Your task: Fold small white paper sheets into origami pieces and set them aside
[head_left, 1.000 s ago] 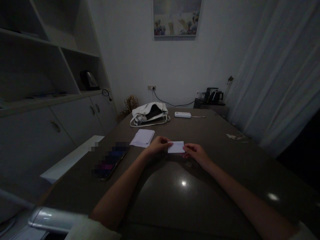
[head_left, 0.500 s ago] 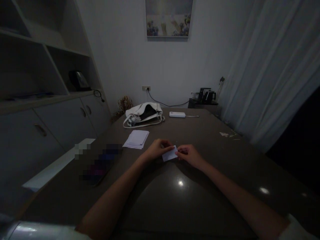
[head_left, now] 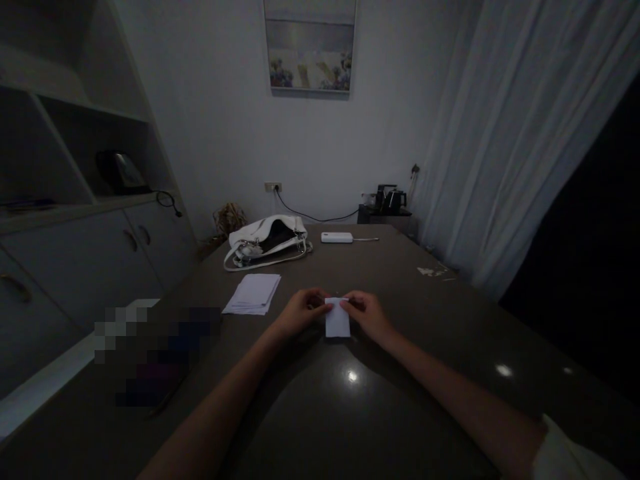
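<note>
A small white folded paper (head_left: 337,320) is held upright in portrait position over the dark table (head_left: 350,413). My left hand (head_left: 299,310) pinches its upper left corner with closed fingers. My right hand (head_left: 369,313) pinches the upper right corner, fingers closed as well. Both hands sit close together just above the table's middle. A stack of white paper sheets (head_left: 253,293) lies to the left of my left hand.
A white handbag (head_left: 267,239) and a white power bank (head_left: 337,237) with a cable lie at the table's far end. A blurred dark object (head_left: 160,353) rests at the left. Cabinets (head_left: 85,260) stand left, a curtain (head_left: 500,153) right, a kettle (head_left: 387,198) behind.
The paper has turned from lying wide between my hands to hanging tall. My hands have drawn closer together at its top. The camera has shifted right.
</note>
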The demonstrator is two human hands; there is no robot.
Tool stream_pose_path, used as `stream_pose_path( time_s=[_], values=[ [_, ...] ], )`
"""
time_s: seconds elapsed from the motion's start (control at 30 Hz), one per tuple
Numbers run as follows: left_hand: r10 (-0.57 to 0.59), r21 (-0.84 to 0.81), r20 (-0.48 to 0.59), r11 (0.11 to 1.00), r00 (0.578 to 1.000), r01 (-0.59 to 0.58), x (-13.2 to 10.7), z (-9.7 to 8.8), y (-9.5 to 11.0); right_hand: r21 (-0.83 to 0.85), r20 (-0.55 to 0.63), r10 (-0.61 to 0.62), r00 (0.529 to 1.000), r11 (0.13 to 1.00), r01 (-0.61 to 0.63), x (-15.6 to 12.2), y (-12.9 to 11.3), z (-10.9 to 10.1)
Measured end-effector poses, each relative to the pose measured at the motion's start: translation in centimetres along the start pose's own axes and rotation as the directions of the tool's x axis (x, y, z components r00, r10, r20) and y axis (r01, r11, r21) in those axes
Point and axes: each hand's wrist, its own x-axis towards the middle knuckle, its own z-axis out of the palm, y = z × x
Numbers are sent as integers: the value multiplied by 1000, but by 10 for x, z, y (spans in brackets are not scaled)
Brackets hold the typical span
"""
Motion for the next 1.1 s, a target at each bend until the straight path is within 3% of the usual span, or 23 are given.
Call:
stream_pose_path(
  time_s=[0.23,0.57,0.93,1.1],
  values=[
    [16,32,-66,999,998,-14,2,0,-3,-87,-34,-58,998,995,54,0,-1,0],
    [-24,-3,-60,1000,998,24,1,2,-5,37,-78,34,996,999,-31,0,1,0],
    [12,120,-110,993,994,2,1,2,-6,92,-81,56,995,995,-49,0,3,-1],
    [-31,66,-9,997,999,32,0,4,-6,101,-110,68,992,993,-57,0,2,-1]
  ],
)
